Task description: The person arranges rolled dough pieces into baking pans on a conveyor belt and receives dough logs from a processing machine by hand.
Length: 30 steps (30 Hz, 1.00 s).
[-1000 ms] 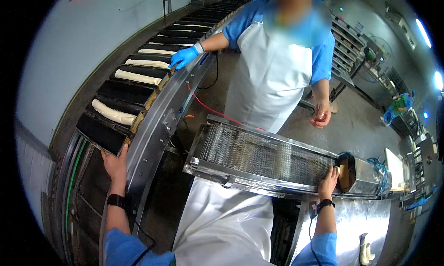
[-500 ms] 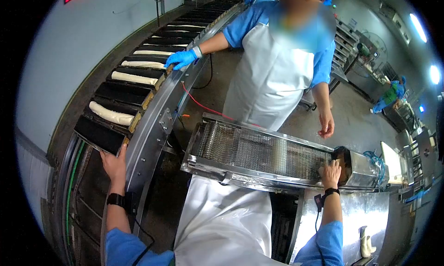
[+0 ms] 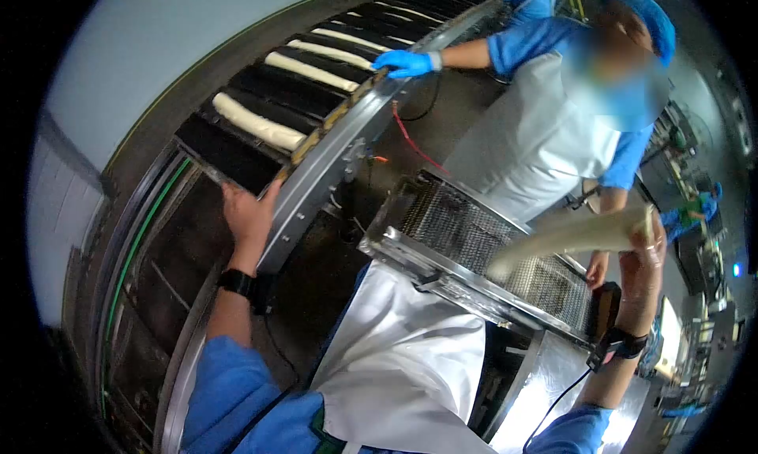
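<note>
Head view: dough [image 3: 570, 239] up in the right hand [image 3: 643, 249]

Half a second ago the right hand was low, at the right end of the mesh belt [image 3: 446, 221]. Now it is up in the air with a long, pale piece of dough, and the whole view has turned. So the dough is off the belt and in the hand. It is above the right part of the belt, well apart from the trays on the left.

The dough is blurry. Its long axis runs out to the left from the right hand. The loose end dips a bit and points left and near. The fingers are closed on the right end.

The left hand [image 3: 249, 213] has stayed at the near tray [image 3: 229, 154], a long black one. It touches the near edge. I can't tell if it grips. This tray runs from far left to near right, so dough and tray slant opposite ways. A white strip [image 3: 257, 124] lies lengthwise in a tray just past it.

Across the belt stands another person [image 3: 537, 138]. Their blue glove [image 3: 404, 63] is by the trays' right ends.
</note>
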Available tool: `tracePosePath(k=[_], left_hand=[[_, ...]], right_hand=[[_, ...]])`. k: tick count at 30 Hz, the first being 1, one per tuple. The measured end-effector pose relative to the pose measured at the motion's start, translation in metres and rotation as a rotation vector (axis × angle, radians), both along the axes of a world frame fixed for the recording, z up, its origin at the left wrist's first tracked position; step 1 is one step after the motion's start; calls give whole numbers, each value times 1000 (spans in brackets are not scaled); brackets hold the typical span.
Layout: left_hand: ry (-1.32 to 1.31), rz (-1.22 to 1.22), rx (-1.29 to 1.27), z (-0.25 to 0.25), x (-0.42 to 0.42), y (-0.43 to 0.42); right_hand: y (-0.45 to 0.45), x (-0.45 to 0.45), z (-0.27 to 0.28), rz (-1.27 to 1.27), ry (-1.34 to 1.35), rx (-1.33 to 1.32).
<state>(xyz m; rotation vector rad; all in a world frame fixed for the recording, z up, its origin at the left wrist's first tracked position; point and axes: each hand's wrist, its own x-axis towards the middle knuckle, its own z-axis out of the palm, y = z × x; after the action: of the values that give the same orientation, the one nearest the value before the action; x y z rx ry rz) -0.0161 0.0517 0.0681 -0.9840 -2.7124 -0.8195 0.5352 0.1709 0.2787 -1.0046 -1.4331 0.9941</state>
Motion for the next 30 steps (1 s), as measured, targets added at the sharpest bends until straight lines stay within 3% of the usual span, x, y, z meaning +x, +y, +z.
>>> tracePosePath(k=[1,2,7,11,14,18,21,22,23,25,26,30], left_hand=[[-30,2,-9,6,3,-1],[-60,5,-19,11,6,-2],[-23,24,23,7,6,-3],[-41,34,-24,7,6,-3],[-108,41,22,6,4,-4],[-37,7,62,-5,-2,-7],[-96,-27,149,-3,1,-8],[-141,-35,172,2,4,-8],[-58,-67,170,-5,-1,-7],[-82,-90,158,-18,-15,-5],[-110,-11,15,5,3,-3],[-92,-109,117,-15,-5,-8]], right_hand=[[-9,-43,26,197,-3,41],[-7,-62,22,210,167,60],[-35,-209,28,834,350,-185],[-48,-200,10,889,264,-191],[-46,-152,-22,742,249,-239],[-43,-65,-101,323,146,-340],[-56,8,-170,-36,-167,-357],[-62,45,-208,-196,-411,-332],[-77,59,-206,-261,-708,-333],[-103,112,-250,-375,-1035,-366],[-117,124,-262,-467,-1186,-449],[-159,138,-274,-602,-1299,-565]])
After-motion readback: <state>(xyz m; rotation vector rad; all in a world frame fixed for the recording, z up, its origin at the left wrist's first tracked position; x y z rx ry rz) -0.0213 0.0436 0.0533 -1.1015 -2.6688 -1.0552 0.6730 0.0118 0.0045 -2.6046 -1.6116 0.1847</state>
